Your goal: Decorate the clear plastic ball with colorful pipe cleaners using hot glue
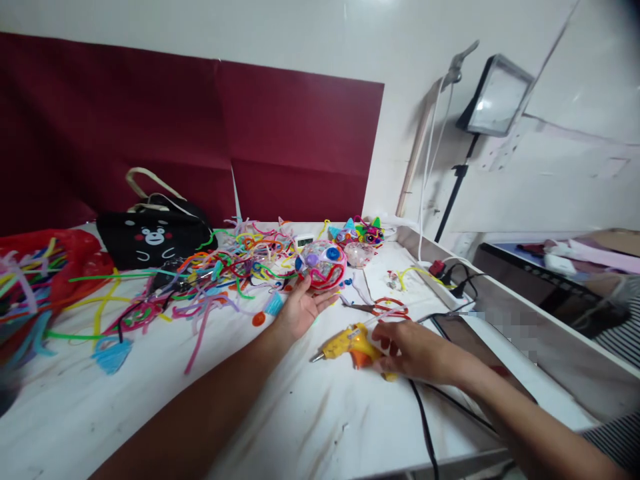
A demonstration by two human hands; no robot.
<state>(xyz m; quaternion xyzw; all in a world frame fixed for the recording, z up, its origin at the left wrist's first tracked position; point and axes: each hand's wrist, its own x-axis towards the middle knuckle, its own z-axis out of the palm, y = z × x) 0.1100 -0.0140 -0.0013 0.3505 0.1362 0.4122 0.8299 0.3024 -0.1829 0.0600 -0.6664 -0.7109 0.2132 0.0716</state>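
My left hand (304, 308), palm turned up, is at the lower edge of a clear rounded craft piece (320, 263) decorated with pink and red pipe cleaners and blue and purple discs. The thumb and fingers support it from below; part of their contact is hidden. Slightly blurred, my right hand (407, 350) has its fingers curled around the rear of a yellow hot glue gun (347, 343) with an orange trigger. The gun's metal nozzle points left, low over the white table (280, 413). Scissors (380, 308) with red handles lie just behind it.
Piled pipe cleaners (250, 250) spread across the left, beside a red plastic bag (93, 257) and a black bag (155, 237). Decorated pieces (373, 232) stand at the back. To the right are a power strip (447, 290), a dark tablet-like object (480, 350) and a black cable (425, 427).
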